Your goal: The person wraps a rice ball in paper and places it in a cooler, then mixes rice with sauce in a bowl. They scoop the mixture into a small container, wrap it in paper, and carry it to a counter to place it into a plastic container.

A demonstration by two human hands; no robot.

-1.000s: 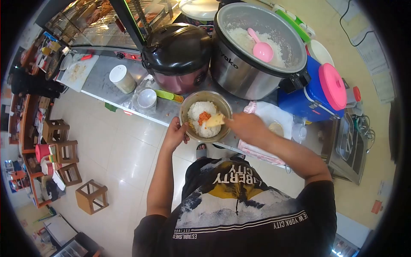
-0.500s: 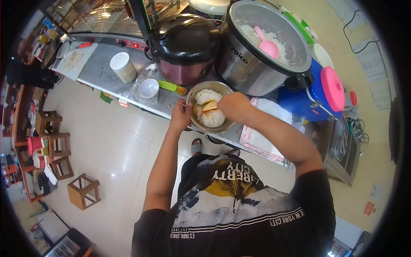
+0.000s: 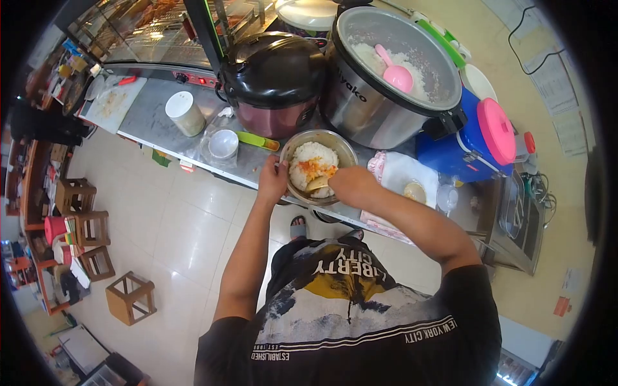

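So this grey metal counter (image 3: 149, 122) is holding a black-lidded rice cooker (image 3: 275, 83) beside a big open silver cooker (image 3: 373, 109), with a green tool (image 3: 255, 140) lying just in front. A white-lidded jar (image 3: 185, 114) is standing nearby, a white board (image 3: 116, 106) is lying further along, and a pink-and-white cloth (image 3: 394, 168) is reaching the edge.

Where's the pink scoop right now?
In the head view, the pink scoop lies on the rice inside the open silver cooker, upper right, beyond the metal bowl that the left hand grips.
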